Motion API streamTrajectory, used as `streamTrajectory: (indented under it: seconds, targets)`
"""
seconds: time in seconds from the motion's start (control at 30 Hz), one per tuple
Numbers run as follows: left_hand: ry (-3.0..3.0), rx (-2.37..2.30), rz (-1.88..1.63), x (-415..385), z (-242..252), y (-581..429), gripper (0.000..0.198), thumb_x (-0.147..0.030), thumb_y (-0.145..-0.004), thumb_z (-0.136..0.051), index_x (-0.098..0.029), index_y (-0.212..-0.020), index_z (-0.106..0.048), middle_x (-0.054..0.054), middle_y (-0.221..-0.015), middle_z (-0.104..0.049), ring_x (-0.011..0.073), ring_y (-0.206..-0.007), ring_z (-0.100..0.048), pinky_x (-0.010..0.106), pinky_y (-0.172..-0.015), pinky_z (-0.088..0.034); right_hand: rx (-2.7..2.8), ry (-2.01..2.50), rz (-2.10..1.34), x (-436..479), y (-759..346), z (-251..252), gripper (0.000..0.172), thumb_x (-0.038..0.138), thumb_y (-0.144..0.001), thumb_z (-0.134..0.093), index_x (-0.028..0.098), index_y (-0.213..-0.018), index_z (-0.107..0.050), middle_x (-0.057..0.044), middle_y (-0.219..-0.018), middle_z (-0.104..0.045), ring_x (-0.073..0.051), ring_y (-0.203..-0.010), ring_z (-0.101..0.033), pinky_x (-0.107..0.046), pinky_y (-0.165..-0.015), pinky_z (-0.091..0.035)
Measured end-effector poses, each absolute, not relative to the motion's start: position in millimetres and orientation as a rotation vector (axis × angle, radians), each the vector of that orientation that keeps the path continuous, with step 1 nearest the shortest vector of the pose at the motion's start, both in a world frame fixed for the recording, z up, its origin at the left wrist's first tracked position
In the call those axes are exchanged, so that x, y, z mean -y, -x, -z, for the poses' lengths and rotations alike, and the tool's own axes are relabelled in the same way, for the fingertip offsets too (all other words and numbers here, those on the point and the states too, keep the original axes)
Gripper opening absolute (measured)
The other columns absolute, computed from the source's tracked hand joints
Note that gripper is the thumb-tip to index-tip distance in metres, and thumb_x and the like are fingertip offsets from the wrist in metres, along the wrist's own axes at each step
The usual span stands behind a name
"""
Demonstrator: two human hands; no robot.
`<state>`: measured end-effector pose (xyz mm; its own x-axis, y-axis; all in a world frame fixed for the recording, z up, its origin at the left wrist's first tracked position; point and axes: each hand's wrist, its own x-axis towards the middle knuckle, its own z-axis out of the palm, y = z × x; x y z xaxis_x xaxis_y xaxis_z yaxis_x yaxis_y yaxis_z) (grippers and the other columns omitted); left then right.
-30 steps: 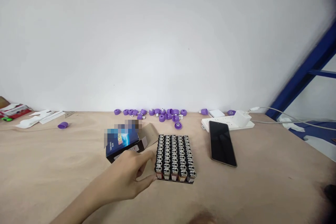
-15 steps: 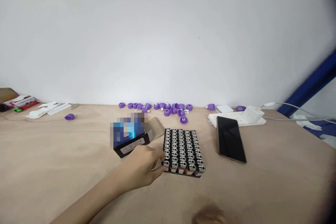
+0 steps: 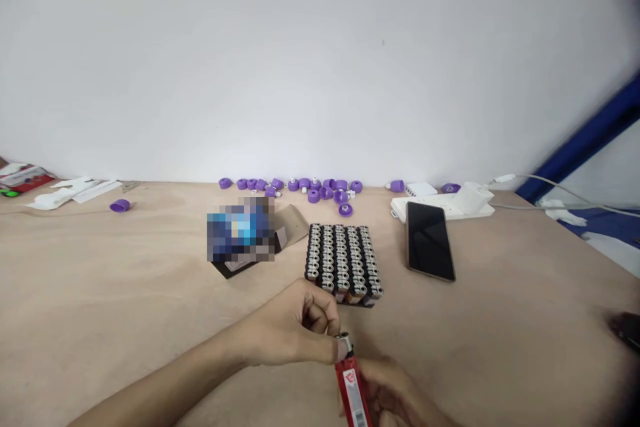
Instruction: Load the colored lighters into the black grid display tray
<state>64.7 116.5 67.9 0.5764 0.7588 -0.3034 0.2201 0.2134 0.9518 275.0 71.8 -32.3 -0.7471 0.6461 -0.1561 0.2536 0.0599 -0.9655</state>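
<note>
1. Red lighter (image 3: 351, 387), tilted, held low in view, just in front of the tray.
2. Left hand (image 3: 295, 323), fingers clamped on the lighter's metal head.
3. Right hand (image 3: 385, 393), closed around the lighter's lower body.
4. Tray of lighters (image 3: 344, 263), rows of silver-and-black heads, just beyond the hands.
5. Open box (image 3: 239, 271) left of the tray, phone (image 3: 430, 241) right, purple caps (image 3: 315, 195) along the far edge.

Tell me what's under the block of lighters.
A dark tray edge shows along the front of the lighters, resting on the plywood tabletop. The rest of the tray is hidden beneath them.
</note>
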Motion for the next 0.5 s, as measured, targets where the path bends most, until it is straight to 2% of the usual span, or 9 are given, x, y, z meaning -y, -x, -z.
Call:
streamTrajectory:
  seconds: [0.1, 0.2, 0.27, 0.33, 0.4, 0.5]
  targets:
    - [-1.319, -0.922, -0.498, -104.5, -31.9, -79.9, 0.037, -0.048, -0.073, -0.075, -0.017, -0.069, -0.055, -0.008, -0.053, -0.042, 0.0074, -0.049, -0.030, 0.023, -0.045, -0.021, 1.884, 0.949, -1.870, -67.2, -273.5, 26.6, 0.057, 0.072, -0.088, -0.050, 0.016, -0.084, -0.059, 0.000, -0.070, -0.050, -0.011, -0.061, -0.049, -0.021, -0.055, -0.041]
    - [-1.321, -0.961, -0.605, -90.5, -1.7, -83.7, 0.054, -0.070, -0.080, -0.059, -0.019, -0.094, -0.052, -0.008, -0.064, -0.041, 0.0098, -0.055, -0.032, 0.023, -0.050, -0.026, 1.616, 0.968, -2.064, -64.7, -276.0, 21.6, 0.045, 0.061, -0.091, -0.053, 0.017, -0.083, -0.052, 0.002, -0.068, -0.050, -0.008, -0.055, -0.047, -0.017, -0.050, -0.038]
    - [-1.323, -0.970, -0.652, -84.3, 10.8, -82.8, 0.062, -0.077, -0.081, -0.052, -0.020, -0.103, -0.048, -0.008, -0.067, -0.040, 0.0107, -0.057, -0.032, 0.024, -0.052, -0.028, 1.522, 0.954, -2.113, -65.0, -276.7, 17.1, 0.038, 0.053, -0.093, -0.054, 0.017, -0.081, -0.051, 0.004, -0.063, -0.049, -0.007, -0.050, -0.046, -0.017, -0.047, -0.038]
    - [-1.327, -0.960, -0.670, -82.3, 16.1, -82.1, 0.060, -0.077, -0.081, -0.053, -0.019, -0.098, -0.049, -0.007, -0.068, -0.040, 0.0112, -0.060, -0.033, 0.025, -0.055, -0.029, 1.540, 0.944, -2.102, -66.4, -276.7, 11.2, 0.032, 0.046, -0.093, -0.053, 0.017, -0.079, -0.051, 0.004, -0.062, -0.050, -0.007, -0.050, -0.046, -0.018, -0.048, -0.039]
    - [-1.328, -0.934, -0.665, -83.9, 15.7, -82.4, 0.054, -0.073, -0.083, -0.054, -0.019, -0.084, -0.049, -0.006, -0.066, -0.038, 0.0109, -0.061, -0.032, 0.025, -0.056, -0.029, 1.587, 0.935, -2.108, -68.5, -277.2, 4.7, 0.024, 0.037, -0.092, -0.053, 0.017, -0.079, -0.050, 0.003, -0.066, -0.052, -0.008, -0.055, -0.049, -0.019, -0.052, -0.040]
    - [-1.323, -0.890, -0.650, -88.6, 10.2, -84.5, 0.053, -0.068, -0.087, -0.053, -0.020, -0.069, -0.043, -0.008, -0.059, -0.030, 0.0091, -0.055, -0.026, 0.024, -0.051, -0.023, 1.631, 0.922, -2.133, -71.9, -279.8, -3.0, 0.013, 0.028, -0.085, -0.056, 0.018, -0.081, -0.048, 0.002, -0.073, -0.050, -0.010, -0.064, -0.048, -0.022, -0.059, -0.040]
